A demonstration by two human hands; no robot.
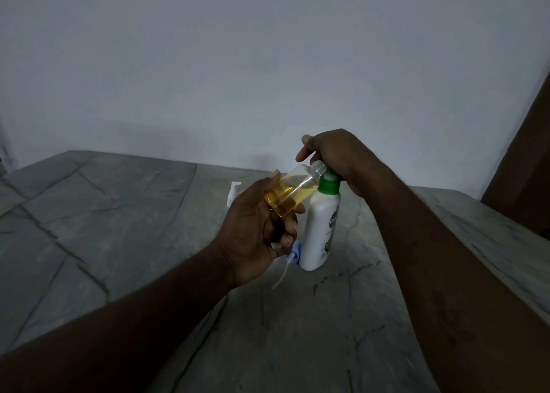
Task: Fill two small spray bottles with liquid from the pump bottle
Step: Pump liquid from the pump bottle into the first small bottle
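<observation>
nearest, the left hand (253, 229) is clamped round a tilted small spray bottle (293, 190), judged about a third filled with yellow liquid, its open neck held at the nozzle. a blue spray head (293, 254) is laid on the tabletop (119, 214) beside the pump bottle (320, 229), whose green top is gripped by the right hand (330, 151). farther back, a white item (233, 194), perhaps the second bottle, is seen; its fill cannot be told.

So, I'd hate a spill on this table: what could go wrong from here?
The small bottle, tilted in the left hand, has a narrow mouth at the pump's spout: a squirt may miss. The right hand pressing the tall pump bottle from above might tip it.
</observation>
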